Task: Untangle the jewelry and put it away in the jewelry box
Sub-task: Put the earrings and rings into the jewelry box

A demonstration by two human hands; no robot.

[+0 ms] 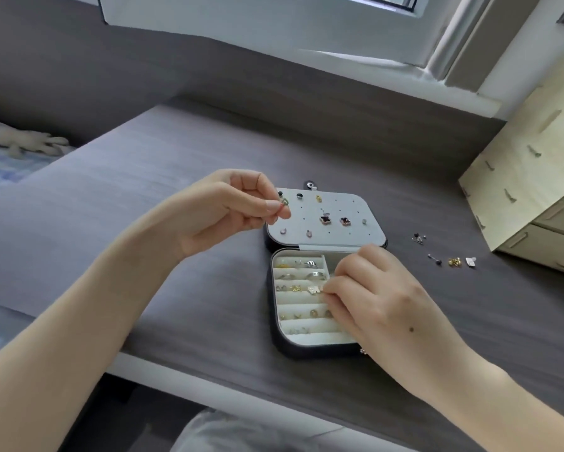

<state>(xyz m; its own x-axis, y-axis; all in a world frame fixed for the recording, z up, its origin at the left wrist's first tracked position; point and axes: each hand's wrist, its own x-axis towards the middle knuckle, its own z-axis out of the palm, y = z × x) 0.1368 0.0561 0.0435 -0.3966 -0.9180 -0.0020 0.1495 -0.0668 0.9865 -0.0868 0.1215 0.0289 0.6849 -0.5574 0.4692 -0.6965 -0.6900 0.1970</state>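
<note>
Jewelry box (pixel 275 334) is laid open on the table (pixel 306 151), lid flat behind the base.

Left hand (pixel 235 207): closed in a pinch on a small green earring (pixel 284 201), held over the far-left corner of the box lid, at the stud panel (pixel 349 203).
Right hand (pixel 375 288): fingertips appear pinched on a pale gold piece (pixel 314 290) at a middle ring roll of the box base.

Other studs are seated in the panel; rings and small pieces are tucked into the rolls.

Handling, as judged: the pieces are tiny, light, stiff metal. They are probably slippery and easily dropped, and the thin posts could be bent if forced. They are best taken by the decorative head, thumb against forefinger, with the post left free.

Not yet stowed: loose studs and backs (pixel 454 261), right of the box and well apart from it.

Surface: dark grey wood grain, smooth, so rolling is to be expected.

Room: wooden drawer unit (pixel 528 177) further right of the box, window frame (pixel 274 21) beyond it, bed (pixel 10 164) to its left.
</note>
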